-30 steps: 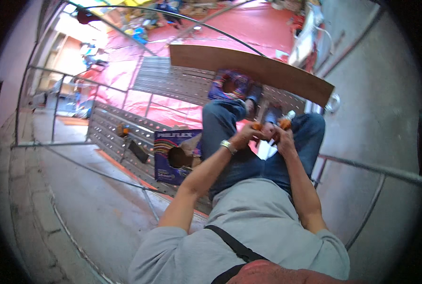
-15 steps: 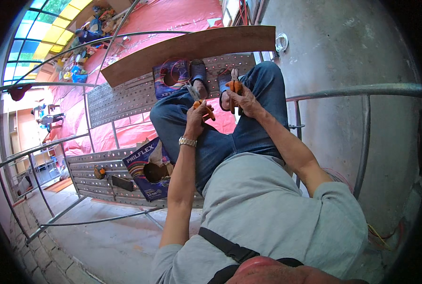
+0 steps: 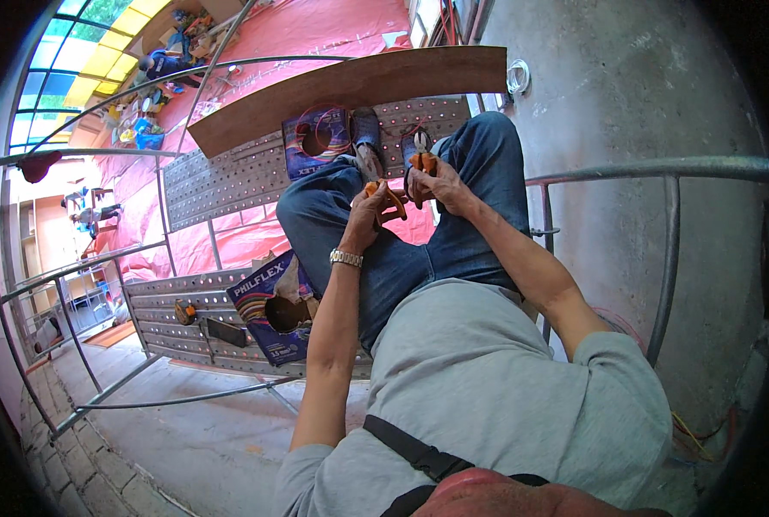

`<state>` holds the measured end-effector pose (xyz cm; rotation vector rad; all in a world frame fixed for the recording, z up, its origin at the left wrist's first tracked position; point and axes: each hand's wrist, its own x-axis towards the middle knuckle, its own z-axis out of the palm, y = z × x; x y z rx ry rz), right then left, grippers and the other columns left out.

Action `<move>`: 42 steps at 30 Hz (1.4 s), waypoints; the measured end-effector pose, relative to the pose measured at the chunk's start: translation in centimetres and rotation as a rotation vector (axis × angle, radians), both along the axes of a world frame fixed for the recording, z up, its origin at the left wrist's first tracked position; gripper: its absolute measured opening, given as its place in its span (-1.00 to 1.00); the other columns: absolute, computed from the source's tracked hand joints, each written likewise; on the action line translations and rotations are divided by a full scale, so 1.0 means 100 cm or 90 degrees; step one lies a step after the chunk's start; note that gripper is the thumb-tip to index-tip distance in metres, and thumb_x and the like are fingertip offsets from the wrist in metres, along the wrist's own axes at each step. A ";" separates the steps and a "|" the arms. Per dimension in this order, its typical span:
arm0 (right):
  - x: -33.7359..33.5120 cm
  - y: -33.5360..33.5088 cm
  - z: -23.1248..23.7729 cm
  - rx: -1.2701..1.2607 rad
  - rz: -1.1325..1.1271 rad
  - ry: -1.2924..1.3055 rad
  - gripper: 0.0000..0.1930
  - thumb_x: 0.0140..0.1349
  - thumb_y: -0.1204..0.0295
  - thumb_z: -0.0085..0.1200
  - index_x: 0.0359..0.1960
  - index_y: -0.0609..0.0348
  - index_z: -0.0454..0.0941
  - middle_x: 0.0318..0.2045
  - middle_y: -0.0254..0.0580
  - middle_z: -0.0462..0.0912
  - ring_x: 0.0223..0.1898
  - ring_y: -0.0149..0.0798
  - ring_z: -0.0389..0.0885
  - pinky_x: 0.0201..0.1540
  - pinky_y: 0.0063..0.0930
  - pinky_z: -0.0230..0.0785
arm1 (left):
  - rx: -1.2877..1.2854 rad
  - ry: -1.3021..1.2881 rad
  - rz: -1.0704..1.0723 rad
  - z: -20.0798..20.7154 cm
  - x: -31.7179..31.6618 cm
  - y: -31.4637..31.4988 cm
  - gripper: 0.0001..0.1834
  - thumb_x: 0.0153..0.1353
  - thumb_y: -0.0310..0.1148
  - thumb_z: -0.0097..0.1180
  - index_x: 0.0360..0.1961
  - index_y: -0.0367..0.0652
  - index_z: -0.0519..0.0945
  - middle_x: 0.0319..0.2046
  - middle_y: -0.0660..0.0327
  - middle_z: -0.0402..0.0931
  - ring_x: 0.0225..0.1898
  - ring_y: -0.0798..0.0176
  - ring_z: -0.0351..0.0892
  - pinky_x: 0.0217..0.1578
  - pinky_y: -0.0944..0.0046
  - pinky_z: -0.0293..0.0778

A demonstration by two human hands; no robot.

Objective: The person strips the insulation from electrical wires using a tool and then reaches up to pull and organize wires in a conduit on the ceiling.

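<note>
My left hand (image 3: 366,217) is closed round orange-handled pliers (image 3: 393,204), whose grey jaws point up and away between my knees. My right hand (image 3: 443,187) grips a second pair of orange-handled pliers (image 3: 424,162) with short metal jaws at the far end. Both hands are close together over my lap, the tools a little apart. Thin red wire (image 3: 414,126) shows near the right tool's jaws; whether the jaws touch it I cannot tell. Beyond my left hand lies a purple cable box (image 3: 295,155) with a round hole, red wire over it.
I sit on scaffolding with perforated metal planks (image 3: 221,185). A brown board (image 3: 350,79) stands along the far edge. A second, torn cable box (image 3: 259,297), a dark phone-like object (image 3: 227,332) and a tape measure (image 3: 185,311) lie left. A steel rail (image 3: 651,166) runs right. A person (image 3: 162,65) is far off.
My hands have come slightly closer together. The left pliers have tilted, with their jaws showing less. The right pliers have moved slightly left and down.
</note>
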<state>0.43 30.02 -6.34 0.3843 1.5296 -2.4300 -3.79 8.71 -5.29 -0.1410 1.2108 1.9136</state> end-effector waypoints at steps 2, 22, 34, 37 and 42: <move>0.000 -0.002 0.006 0.017 -0.017 -0.023 -0.83 0.43 0.37 0.04 -0.06 0.11 0.38 -0.57 -0.36 0.45 -0.64 -0.46 0.43 -0.61 -0.51 0.33 | -0.033 0.015 -0.002 -0.004 0.002 -0.002 -0.67 0.47 -0.09 0.01 -0.12 -0.18 0.47 -0.17 0.04 0.63 -0.09 0.10 0.68 -0.17 0.09 0.66; -0.002 -0.003 0.004 0.113 -0.082 -0.081 -0.81 0.39 0.35 0.11 -0.11 0.14 0.43 -0.56 -0.34 0.49 -0.63 -0.43 0.45 -0.60 -0.50 0.35 | -0.191 0.096 0.033 -0.006 0.006 0.003 -0.70 0.35 -0.18 0.21 -0.27 -0.24 0.54 -0.52 0.18 0.58 -0.56 0.26 0.65 -0.57 0.31 0.59; -0.003 -0.002 0.000 0.125 -0.102 -0.128 -0.86 0.41 0.36 0.07 -0.15 0.09 0.42 -0.55 -0.41 0.45 -0.59 -0.46 0.44 -0.56 -0.51 0.35 | -0.136 0.041 -0.007 -0.003 0.007 0.006 -0.60 0.45 -0.01 0.01 -0.24 -0.19 0.51 -0.35 0.10 0.64 -0.35 0.17 0.71 -0.35 0.21 0.66; -0.002 -0.002 0.001 0.072 -0.099 -0.093 -0.88 0.42 0.36 0.06 -0.17 0.08 0.40 -0.57 -0.41 0.44 -0.61 -0.46 0.43 -0.59 -0.51 0.32 | -0.119 0.035 -0.010 -0.001 0.007 0.005 -0.60 0.46 -0.01 0.00 -0.21 -0.18 0.51 -0.32 0.07 0.65 -0.22 0.16 0.71 -0.26 0.19 0.66; -0.005 -0.005 0.005 0.094 -0.104 -0.088 -0.90 0.44 0.38 0.02 -0.18 0.09 0.39 -0.62 -0.38 0.41 -0.69 -0.41 0.39 -0.66 -0.46 0.29 | -0.135 0.076 -0.002 -0.004 0.006 0.005 -0.62 0.45 -0.03 0.03 -0.23 -0.17 0.53 -0.36 0.15 0.63 -0.11 0.22 0.65 -0.19 0.18 0.63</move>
